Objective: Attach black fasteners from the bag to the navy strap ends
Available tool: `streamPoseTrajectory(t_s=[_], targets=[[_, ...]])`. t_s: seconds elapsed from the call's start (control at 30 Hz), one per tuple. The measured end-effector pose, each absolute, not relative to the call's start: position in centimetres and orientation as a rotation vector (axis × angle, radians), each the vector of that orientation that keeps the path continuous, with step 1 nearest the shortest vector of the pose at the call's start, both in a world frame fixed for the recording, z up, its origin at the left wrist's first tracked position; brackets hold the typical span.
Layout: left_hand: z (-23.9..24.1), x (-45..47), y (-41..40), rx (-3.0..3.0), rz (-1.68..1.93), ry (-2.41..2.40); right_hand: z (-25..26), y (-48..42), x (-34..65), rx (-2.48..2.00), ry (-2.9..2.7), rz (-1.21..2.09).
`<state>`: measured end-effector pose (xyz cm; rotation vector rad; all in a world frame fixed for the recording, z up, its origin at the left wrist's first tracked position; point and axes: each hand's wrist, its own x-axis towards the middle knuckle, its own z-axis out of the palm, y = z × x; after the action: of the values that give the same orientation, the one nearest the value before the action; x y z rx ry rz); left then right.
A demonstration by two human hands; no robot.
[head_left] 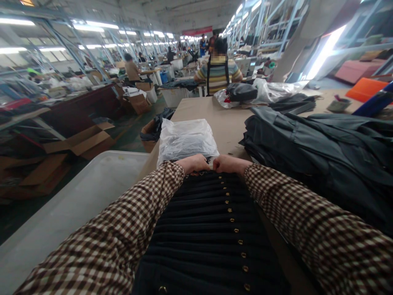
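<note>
A long row of black folded fabric pieces (202, 229) lies before me on the table, their edges layered one behind another. Small gold-coloured metal rings run down its right side, with a few more near the far end and one at the near left. At the far end, my left hand (196, 164) has its fingers pinched together. Close beside it my right hand (229, 164) is closed, knuckles towards the left hand. Something small and pale shows between them, too small to name. Just beyond the hands is a stack wrapped in clear plastic (188, 137).
Dark grey fabric (322, 151) is heaped on the right of the brown tabletop (199, 108). A white bin (82, 205) stands left of the table, near open cardboard boxes (80, 141). Ahead, a person in a striped top (202, 73) sits facing away.
</note>
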<state>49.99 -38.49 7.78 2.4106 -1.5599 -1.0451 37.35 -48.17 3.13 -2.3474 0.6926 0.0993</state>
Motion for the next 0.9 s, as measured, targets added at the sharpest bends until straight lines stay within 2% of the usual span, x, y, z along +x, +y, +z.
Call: streamPoseTrajectory(t_s=[0.33, 0.6, 0.9], targets=[[6.9, 51.3, -38.0, 2.461, -1.012, -1.566, 2.2, -48.4, 37.9, -2.242, 0.613, 0.124], [8.9, 51.8, -37.0, 2.391, -0.951, -1.586, 3.1, -46.6, 37.9, -1.992, 0.576, -0.365], [8.9, 50.2, -36.0, 2.210, -1.078, -1.518, 4.4, -44.0, 37.6, -1.726, 0.516, -0.511]])
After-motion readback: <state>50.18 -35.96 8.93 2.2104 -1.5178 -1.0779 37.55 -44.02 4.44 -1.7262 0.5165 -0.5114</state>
